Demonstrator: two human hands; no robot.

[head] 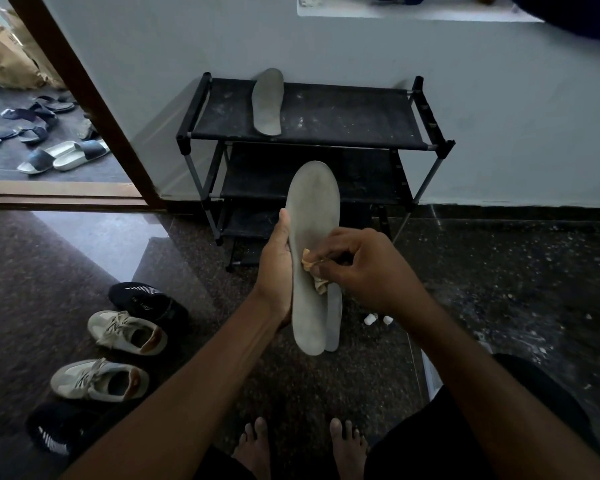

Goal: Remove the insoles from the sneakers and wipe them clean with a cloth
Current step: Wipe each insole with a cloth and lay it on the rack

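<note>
While the left hand (274, 268) grips the insole (312, 216) by its left edge, the long axis of the insole runs straight away from the person, toe end toward the shoe rack (343, 119). The right hand (368, 268) pinches the cloth (314, 271) against the middle of it, from the right side; I judge the next stroke must follow this axis.

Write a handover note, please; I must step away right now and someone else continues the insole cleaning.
Left hand grips the held insole by its edge, upright. Right hand pinches the cloth against its face.
A second insole lies on the shoe rack top shelf; a third insole shows behind the held one, support unclear. White sneakers stand on the floor, left.
Done: three insoles out.
Left: finish wiping; which are clean I cannot tell.
</note>
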